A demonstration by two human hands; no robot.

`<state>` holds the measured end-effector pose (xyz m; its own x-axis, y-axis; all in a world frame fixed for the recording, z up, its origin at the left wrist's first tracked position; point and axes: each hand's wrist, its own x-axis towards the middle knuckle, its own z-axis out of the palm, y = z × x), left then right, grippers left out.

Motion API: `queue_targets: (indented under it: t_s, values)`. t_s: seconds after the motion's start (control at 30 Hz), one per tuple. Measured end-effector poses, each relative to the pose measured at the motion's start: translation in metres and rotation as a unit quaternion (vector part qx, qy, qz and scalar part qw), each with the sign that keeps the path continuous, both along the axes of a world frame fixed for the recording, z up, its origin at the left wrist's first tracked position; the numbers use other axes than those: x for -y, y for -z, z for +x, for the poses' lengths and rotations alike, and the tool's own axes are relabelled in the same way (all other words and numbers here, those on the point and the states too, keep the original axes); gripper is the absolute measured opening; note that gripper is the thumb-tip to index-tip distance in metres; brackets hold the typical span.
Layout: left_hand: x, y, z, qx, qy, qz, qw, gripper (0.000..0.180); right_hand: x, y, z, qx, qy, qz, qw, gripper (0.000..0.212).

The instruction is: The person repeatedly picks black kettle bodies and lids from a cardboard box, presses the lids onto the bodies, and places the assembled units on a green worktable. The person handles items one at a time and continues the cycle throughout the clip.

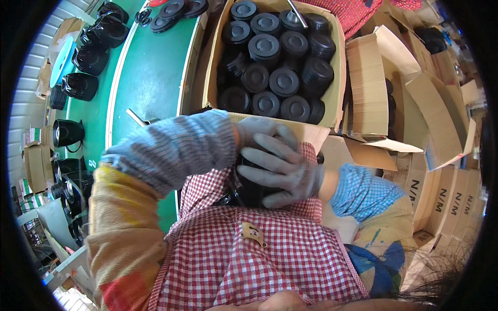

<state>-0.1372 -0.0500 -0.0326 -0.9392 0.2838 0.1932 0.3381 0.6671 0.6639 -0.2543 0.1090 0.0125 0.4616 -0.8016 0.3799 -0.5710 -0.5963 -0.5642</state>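
In my lap, against the red-and-white checked apron (207, 233), rests a glossy black pot (254, 193), mostly hidden by my gloved hands. My left hand (262, 132), in a grey glove, curls around its far side. Spread across its top is my right hand (285, 173), also grey-gloved, with the fingers bent over it and a little blurred. Just beyond my hands stands an open cardboard box (340, 67) holding several stacks of round black lids (264, 47).
On the green workbench (150, 78) at left, several glossy black pots (80, 86) stand in a row. Loose black lids (171, 10) lie at its far end, a metal rod (136, 117) near its edge. Open cartons (365, 88) and stacked boxes (441, 202) fill the right side.
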Motion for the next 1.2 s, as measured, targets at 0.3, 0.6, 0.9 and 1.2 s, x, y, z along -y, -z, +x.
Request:
queue_targets:
  t_s: [0.3, 0.6, 0.9, 1.2]
  values:
    - [-0.033, 0.005, -0.027, 0.365, -0.111, 0.006, 0.924, 0.033, -0.005, 0.004, 0.053, -0.092, 0.069, 0.063, 0.991, 0.068]
    - [-0.010, 0.041, 0.009, -0.154, 0.065, 0.120, 0.979, 0.029, 0.004, 0.021, -0.026, -0.076, -0.066, 0.110, 0.989, 0.080]
    - [-0.017, -0.024, -0.029, 0.378, -0.062, 0.068, 0.921, 0.034, -0.007, -0.004, 0.038, -0.059, 0.036, 0.022, 0.997, 0.056]
    - [-0.020, 0.027, 0.022, -0.221, 0.057, 0.270, 0.935, 0.031, -0.003, 0.022, -0.007, -0.072, -0.101, 0.088, 0.988, 0.079]
